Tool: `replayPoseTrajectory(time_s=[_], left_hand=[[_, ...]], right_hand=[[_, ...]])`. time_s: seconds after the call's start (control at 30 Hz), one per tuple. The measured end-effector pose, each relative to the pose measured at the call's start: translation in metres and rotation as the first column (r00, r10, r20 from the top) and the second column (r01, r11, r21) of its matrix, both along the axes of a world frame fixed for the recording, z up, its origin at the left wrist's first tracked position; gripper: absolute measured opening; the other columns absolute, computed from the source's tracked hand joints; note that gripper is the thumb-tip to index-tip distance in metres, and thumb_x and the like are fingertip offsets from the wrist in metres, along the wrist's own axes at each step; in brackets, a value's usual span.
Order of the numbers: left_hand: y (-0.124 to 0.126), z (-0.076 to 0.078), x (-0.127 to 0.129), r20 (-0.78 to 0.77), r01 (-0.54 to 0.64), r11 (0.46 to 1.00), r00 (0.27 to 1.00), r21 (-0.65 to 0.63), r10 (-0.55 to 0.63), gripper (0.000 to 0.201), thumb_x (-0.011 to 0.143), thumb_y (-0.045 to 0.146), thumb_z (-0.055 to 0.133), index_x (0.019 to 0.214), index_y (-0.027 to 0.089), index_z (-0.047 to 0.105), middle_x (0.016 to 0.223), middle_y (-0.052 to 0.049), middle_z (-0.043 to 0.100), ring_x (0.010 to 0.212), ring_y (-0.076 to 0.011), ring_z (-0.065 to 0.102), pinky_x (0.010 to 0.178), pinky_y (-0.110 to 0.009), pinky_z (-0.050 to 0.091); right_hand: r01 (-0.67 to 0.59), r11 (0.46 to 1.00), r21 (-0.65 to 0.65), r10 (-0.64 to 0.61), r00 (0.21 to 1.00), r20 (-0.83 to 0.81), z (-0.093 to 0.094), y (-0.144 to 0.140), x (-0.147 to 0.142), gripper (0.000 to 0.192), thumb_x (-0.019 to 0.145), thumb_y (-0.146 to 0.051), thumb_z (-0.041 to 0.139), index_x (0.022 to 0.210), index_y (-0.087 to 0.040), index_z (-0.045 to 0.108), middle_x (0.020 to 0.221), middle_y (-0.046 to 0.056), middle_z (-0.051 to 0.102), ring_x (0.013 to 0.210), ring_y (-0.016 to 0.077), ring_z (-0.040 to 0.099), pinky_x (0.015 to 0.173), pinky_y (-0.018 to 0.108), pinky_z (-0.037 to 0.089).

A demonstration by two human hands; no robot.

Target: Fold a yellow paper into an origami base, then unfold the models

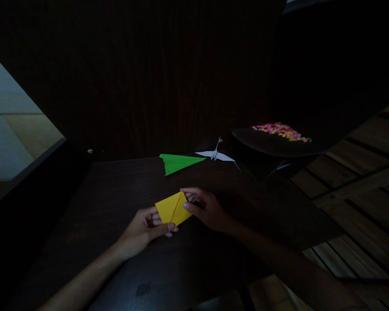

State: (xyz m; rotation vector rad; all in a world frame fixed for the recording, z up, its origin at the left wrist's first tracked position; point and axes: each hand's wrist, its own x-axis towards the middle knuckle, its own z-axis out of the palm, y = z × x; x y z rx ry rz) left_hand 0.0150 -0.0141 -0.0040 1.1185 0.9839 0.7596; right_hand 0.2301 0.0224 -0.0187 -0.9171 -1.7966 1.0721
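Pinching the folded yellow paper (173, 209) between left hand (142, 229) and right hand (205, 209), we barely make out the dark desk (116, 194).

Three folded paper pieces are in view: one yellow folded sheet (173, 209), one green paper plane (178, 163) and one white paper crane (215, 154). Two hands show, one left hand (142, 229) and one right hand (205, 208). There is one dark tabletop (116, 190) and one dark tray (272, 144), bearing one heap of small coloured bits (280, 130), too many and too small to count.
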Motion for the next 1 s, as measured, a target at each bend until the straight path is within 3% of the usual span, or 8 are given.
replayPoseTrajectory(time_s=[0.17, 0.4, 0.67, 0.8, 1.0], left_hand=[[0.0007, 0.0027, 0.0009, -0.007, 0.027, 0.998, 1.000, 0.056, -0.026, 0.027, 0.072, 0.028, 0.079, 0.093, 0.012, 0.070, 0.077, -0.007, 0.074, 0.070, -0.0185, 0.069, 0.070, -0.031, 0.055], [-0.0001, 0.0059, 0.0022, 0.007, 0.049, 0.997, 0.999, 0.058, -0.049, 0.024, 0.079, 0.031, 0.073, 0.095, 0.013, 0.071, 0.078, -0.005, 0.074, 0.071, -0.0175, 0.068, 0.070, -0.030, 0.054], [0.0008, 0.0056, 0.0005, -0.038, 0.098, 0.995, 0.995, 0.033, -0.097, 0.024, 0.078, 0.035, 0.073, 0.085, 0.012, 0.072, 0.079, -0.006, 0.074, 0.072, -0.0186, 0.068, 0.071, -0.030, 0.054], [-0.0008, 0.0021, -0.0013, -0.005, 0.140, 0.990, 0.990, 0.016, -0.140, 0.027, 0.080, 0.034, 0.072, 0.098, 0.014, 0.071, 0.090, -0.007, 0.075, 0.078, -0.0202, 0.069, 0.073, -0.032, 0.055], [-0.0024, 0.0047, -0.0014, 0.002, 0.178, 0.984, 0.984, 0.020, -0.178, 0.027, 0.079, 0.034, 0.072, 0.096, 0.012, 0.072, 0.088, -0.007, 0.075, 0.078, -0.0203, 0.069, 0.072, -0.032, 0.055]], right_hand=[[-0.056, 0.984, -0.171, 0.049, 0.998, -0.048, 0.0051, 0.0010, -0.0007, 0.014, 0.084, -0.032, 0.062, 0.087, -0.019, 0.067, 0.080, 0.001, 0.067, 0.075, 0.0158, 0.063, 0.067, 0.027, 0.049], [-0.159, 0.927, -0.341, 0.123, 0.985, -0.125, 0.0041, 0.0058, 0.0000, 0.018, 0.080, -0.036, 0.064, 0.077, -0.019, 0.064, 0.077, 0.000, 0.065, 0.073, 0.0158, 0.060, 0.067, 0.028, 0.045], [-0.133, 0.947, -0.294, 0.124, 0.991, -0.048, 0.0010, 0.0035, -0.0041, 0.029, 0.086, -0.042, 0.059, 0.070, -0.018, 0.056, 0.065, -0.003, 0.051, 0.061, 0.0116, 0.047, 0.057, 0.024, 0.035], [-0.138, 0.942, -0.305, 0.133, 0.990, -0.040, 0.0036, 0.0042, -0.0035, 0.031, 0.087, -0.045, 0.057, 0.074, -0.017, 0.059, 0.068, -0.002, 0.053, 0.064, 0.0127, 0.048, 0.060, 0.025, 0.036], [-0.205, 0.902, -0.380, 0.170, 0.978, -0.123, 0.0031, 0.0057, -0.0022, 0.034, 0.084, -0.049, 0.060, 0.072, -0.017, 0.060, 0.069, -0.001, 0.055, 0.066, 0.0138, 0.049, 0.065, 0.027, 0.037]])
